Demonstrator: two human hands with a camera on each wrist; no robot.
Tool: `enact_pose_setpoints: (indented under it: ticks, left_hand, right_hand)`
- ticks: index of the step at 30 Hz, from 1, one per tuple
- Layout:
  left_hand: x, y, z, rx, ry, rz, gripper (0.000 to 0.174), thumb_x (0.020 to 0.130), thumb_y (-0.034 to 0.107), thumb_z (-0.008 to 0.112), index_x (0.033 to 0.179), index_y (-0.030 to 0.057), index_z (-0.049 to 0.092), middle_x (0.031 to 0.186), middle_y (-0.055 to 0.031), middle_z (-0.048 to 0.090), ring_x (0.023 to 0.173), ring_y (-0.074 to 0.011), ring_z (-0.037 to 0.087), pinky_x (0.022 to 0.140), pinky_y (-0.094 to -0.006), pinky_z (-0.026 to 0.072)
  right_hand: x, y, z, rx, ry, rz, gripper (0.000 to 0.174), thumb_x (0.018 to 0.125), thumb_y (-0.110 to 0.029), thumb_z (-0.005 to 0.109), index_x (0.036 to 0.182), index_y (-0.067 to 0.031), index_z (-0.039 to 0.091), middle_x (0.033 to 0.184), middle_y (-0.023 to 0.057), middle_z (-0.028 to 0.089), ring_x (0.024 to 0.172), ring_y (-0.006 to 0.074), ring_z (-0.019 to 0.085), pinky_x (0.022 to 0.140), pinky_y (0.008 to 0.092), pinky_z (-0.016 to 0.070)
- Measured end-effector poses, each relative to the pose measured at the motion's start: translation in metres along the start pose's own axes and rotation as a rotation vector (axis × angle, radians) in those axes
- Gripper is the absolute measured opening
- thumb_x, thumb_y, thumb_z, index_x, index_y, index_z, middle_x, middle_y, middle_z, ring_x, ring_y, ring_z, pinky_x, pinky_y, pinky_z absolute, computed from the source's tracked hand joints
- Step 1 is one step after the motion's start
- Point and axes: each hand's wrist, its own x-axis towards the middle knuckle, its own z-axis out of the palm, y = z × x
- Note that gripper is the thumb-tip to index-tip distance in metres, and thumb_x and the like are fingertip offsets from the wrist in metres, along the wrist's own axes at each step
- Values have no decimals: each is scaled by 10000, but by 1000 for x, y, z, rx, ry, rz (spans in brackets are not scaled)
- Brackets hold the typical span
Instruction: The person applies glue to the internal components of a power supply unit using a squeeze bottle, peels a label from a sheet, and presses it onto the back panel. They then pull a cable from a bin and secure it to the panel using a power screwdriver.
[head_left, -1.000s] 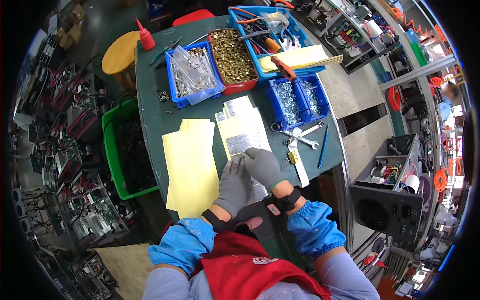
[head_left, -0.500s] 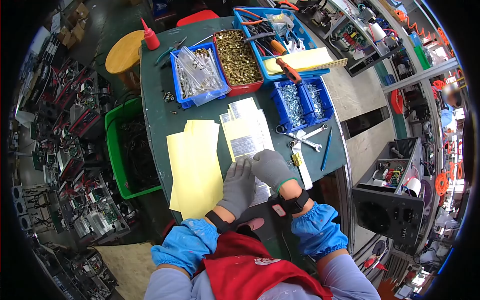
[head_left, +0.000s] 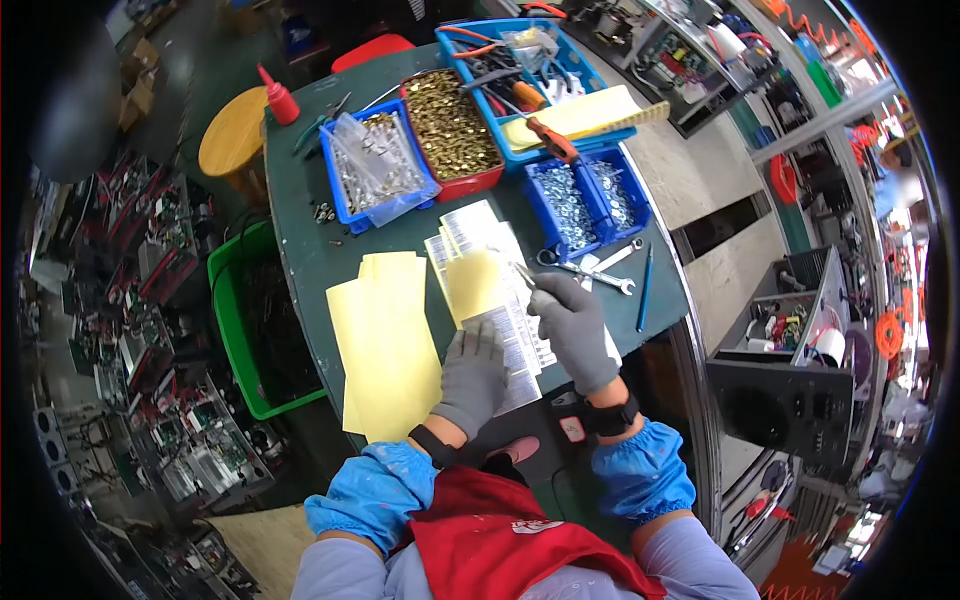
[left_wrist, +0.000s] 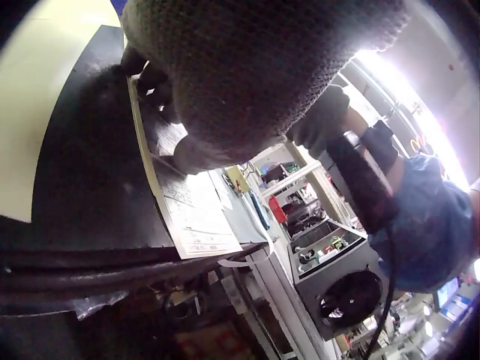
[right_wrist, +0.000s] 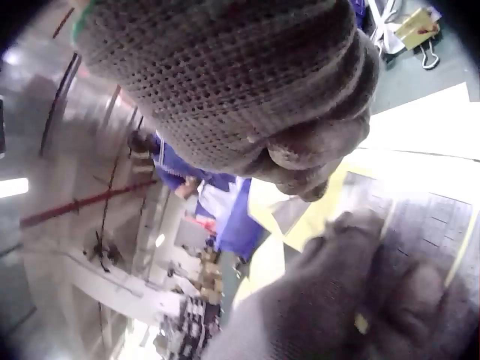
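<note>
My gloved left hand (head_left: 472, 375) rests on a printed label sheet (head_left: 520, 350), its fingers stretched over the paper. A bare yellow patch (head_left: 474, 283) shows just above those fingertips. My gloved right hand (head_left: 574, 330) is raised over the sheets' right side, fingers curled, pinching a thin pale strip (head_left: 525, 272); I cannot tell its exact kind. In the right wrist view, the right hand (right_wrist: 240, 90) shows its curled knuckles above the left hand (right_wrist: 322, 285). A stack of yellow sheets (head_left: 385, 340) lies left of the left hand.
Behind the sheets stand a blue tray (head_left: 340, 205) with bagged parts, a red bin (head_left: 470, 185) of brass pieces and blue bins (head_left: 560, 240) of small hardware. Wrenches (head_left: 605, 280) and a blue pen (head_left: 646, 288) lie to the right. A yellow binder clip (right_wrist: 417, 28) is nearby.
My right hand has lifted away from the left fingertips, moving right with the thin strip. More bare yellow shows on the sheet. My left hand stays pressed on the paper.
</note>
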Motion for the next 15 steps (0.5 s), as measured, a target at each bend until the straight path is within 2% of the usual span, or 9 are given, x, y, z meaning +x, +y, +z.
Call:
enact_pose_setpoints:
  ticks: [1, 4, 5, 6, 8, 11, 15]
  left_hand:
    - [1, 1, -7, 54, 116, 30, 502, 862, 305, 606, 1289, 41, 596, 1330, -171, 569, 1269, -317, 513, 1089, -450, 370]
    - [18, -2, -24, -273, -44, -88, 373, 864, 255, 645, 1186, 69, 674, 1101, -142, 680, 1073, -313, 633, 941, -420, 492]
    - [23, 5, -45, -579, 243, -117, 264, 865, 218, 681, 1085, 79, 722, 920, -117, 703, 907, -279, 677, 787, -369, 538]
    - [31, 15, -72, -806, 197, -207, 268, 884, 216, 684, 1071, 27, 717, 921, -98, 702, 882, -205, 660, 795, -319, 513]
    - [44, 43, -112, -1459, 115, -233, 319, 893, 245, 674, 1064, -23, 706, 908, -58, 682, 851, -135, 612, 797, -280, 484]
    - [54, 97, -146, -1556, -149, -117, 394, 899, 316, 644, 1060, -39, 698, 896, -30, 645, 862, -109, 575, 806, -257, 457]
    - [56, 173, -134, -1480, -312, -73, 307, 886, 240, 655, 1011, -37, 701, 865, -40, 658, 827, -104, 583, 785, -249, 456]
  right_hand:
    - [-7, -2, -11, -31, 30, -102, 212, 887, -68, 579, 1044, 40, 673, 811, 73, 655, 712, 132, 608, 648, 288, 486]
    - [-40, -1, -48, -204, 172, -337, 206, 868, -43, 608, 1050, 28, 674, 840, 127, 676, 735, 198, 648, 669, 306, 500]
    - [-53, 1, -60, -278, 223, -399, 210, 862, -37, 617, 1055, 23, 675, 852, 144, 680, 741, 220, 659, 676, 311, 504]
    - [-68, 3, -72, -265, 242, -391, 211, 857, -36, 623, 1054, 18, 677, 863, 155, 680, 746, 235, 664, 680, 317, 507]
    - [-99, 11, -94, -236, 280, -369, 213, 848, -36, 636, 1052, 8, 682, 884, 178, 679, 757, 264, 674, 688, 327, 513]
    - [-141, 23, -128, -238, 349, -342, 195, 848, -31, 637, 1034, 2, 683, 866, 167, 671, 748, 268, 678, 677, 330, 519]
    - [-190, 50, -173, -253, 464, -381, 202, 841, -39, 636, 1035, -16, 687, 859, 159, 661, 741, 299, 667, 659, 349, 518]
